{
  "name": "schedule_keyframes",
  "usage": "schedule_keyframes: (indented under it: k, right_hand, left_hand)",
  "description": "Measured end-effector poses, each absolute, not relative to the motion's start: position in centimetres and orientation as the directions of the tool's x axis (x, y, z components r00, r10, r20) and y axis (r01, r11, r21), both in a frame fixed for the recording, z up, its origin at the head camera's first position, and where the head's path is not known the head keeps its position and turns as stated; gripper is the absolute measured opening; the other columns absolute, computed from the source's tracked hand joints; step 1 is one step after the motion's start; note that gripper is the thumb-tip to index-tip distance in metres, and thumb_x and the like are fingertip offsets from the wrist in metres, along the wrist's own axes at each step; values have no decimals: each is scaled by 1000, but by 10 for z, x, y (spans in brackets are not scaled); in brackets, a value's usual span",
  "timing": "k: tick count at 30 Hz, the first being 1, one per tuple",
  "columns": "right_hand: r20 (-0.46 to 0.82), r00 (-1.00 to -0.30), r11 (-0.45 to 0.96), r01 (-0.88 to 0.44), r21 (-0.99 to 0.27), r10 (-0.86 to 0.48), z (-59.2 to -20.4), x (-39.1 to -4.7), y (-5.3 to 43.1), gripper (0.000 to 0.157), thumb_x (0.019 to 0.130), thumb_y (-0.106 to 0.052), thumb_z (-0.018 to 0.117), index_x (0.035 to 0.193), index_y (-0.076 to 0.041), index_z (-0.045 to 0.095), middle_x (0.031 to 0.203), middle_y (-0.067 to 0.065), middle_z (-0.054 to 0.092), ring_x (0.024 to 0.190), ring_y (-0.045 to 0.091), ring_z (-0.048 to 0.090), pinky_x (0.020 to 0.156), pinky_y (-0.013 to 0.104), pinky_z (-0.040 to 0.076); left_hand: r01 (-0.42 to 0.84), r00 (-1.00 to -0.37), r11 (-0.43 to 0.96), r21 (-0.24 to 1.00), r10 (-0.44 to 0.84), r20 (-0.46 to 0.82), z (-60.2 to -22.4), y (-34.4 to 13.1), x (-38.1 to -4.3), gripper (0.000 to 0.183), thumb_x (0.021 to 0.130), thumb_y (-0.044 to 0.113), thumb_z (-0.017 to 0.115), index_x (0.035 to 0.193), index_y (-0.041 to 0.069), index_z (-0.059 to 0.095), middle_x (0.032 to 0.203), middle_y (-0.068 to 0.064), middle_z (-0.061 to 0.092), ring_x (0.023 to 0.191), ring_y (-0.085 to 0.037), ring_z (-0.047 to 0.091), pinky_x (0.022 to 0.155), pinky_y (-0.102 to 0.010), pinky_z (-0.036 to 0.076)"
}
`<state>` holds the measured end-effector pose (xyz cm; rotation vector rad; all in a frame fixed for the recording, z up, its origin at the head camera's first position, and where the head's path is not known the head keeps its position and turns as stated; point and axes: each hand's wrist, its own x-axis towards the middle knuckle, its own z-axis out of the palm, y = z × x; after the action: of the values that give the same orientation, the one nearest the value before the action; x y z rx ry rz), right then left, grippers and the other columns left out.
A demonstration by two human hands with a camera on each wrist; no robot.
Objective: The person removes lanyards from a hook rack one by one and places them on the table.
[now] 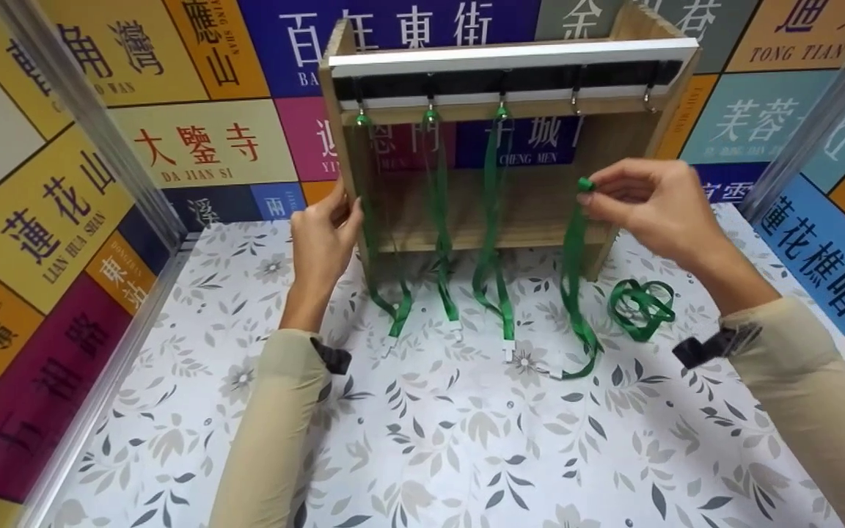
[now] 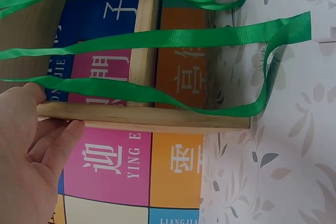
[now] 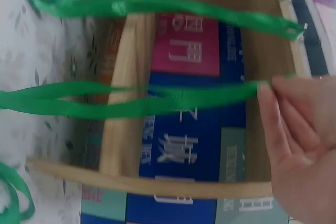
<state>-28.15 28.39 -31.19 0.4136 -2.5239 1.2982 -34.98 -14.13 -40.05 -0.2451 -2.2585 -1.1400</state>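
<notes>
A wooden rack (image 1: pixel 514 53) with a row of metal hooks stands on the table. Green lanyards hang from its three left hooks, among them the leftmost lanyard (image 1: pixel 399 312) and the middle lanyard (image 1: pixel 494 220). My left hand (image 1: pixel 326 238) grips the edge of the rack's left side panel (image 2: pixel 157 115). Between thumb and fingertips, my right hand (image 1: pixel 653 205) pinches the top of another green lanyard (image 1: pixel 573 271), below the fourth hook (image 1: pixel 575 101). Its lower end with a white clip (image 1: pixel 556 374) touches the table. The fifth hook (image 1: pixel 648 99) carries nothing.
A coiled green lanyard (image 1: pixel 641 309) lies on the table right of the rack. The flower-patterned tablecloth (image 1: pixel 481 447) spreads in front. Behind are panels (image 1: pixel 202 143) with Chinese lettering, and metal posts (image 1: pixel 122 132) stand at both sides.
</notes>
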Motion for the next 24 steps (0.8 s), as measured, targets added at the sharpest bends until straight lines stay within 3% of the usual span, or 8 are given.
schedule_keyframes:
  k: [6, 11, 17, 21, 24]
  right_hand:
    - [243, -872, 460, -440, -771, -426, -330, -241, 298, 17, 96, -7, 81, 113, -4, 79, 99, 4, 83, 84, 17, 81, 76, 28, 68]
    - [59, -826, 439, -356, -825, -560, -351, -230, 324, 17, 97, -2, 78, 114, -2, 77, 99, 11, 82, 85, 20, 80, 76, 35, 69]
    - [-143, -898, 668, -195, -718, -415, -380, -243, 345, 21, 97, -13, 81, 115, -4, 77, 100, 10, 82, 84, 17, 79, 76, 29, 68]
    - [-78, -961, 796, -172, -580, -265, -394, -258, 347, 20, 97, -11, 80, 114, -1, 78, 102, 15, 82, 88, 23, 78, 71, 19, 61]
    - [55, -980, 836, -192, -514, -191, -400, -268, 344, 19, 96, -9, 77, 112, 1, 79, 102, 21, 82, 92, 33, 79, 73, 25, 63]
  left_hand:
    - [425, -798, 617, 663, -90, 596, -402, -140, -350, 46, 106, 24, 72, 151, 16, 64, 128, -12, 79, 114, -22, 80, 95, -35, 66]
    - [418, -797, 621, 663, -99, 595, -402, -142, -350, 46, 106, 24, 72, 150, 16, 65, 129, -13, 79, 114, -22, 80, 95, -35, 66]
    - [411, -801, 635, 655, -92, 591, -402, -142, -349, 47, 106, 25, 71, 152, 15, 63, 129, -12, 79, 114, -22, 80, 95, -33, 66]
    - [416, -792, 639, 647, -95, 603, -402, -140, -349, 47, 106, 24, 72, 150, 12, 65, 128, -14, 79, 113, -24, 80, 96, -36, 66]
    - [412, -794, 637, 651, -99, 600, -403, -139, -349, 48, 106, 25, 72, 151, 12, 64, 129, -15, 79, 113, -25, 80, 97, -38, 66]
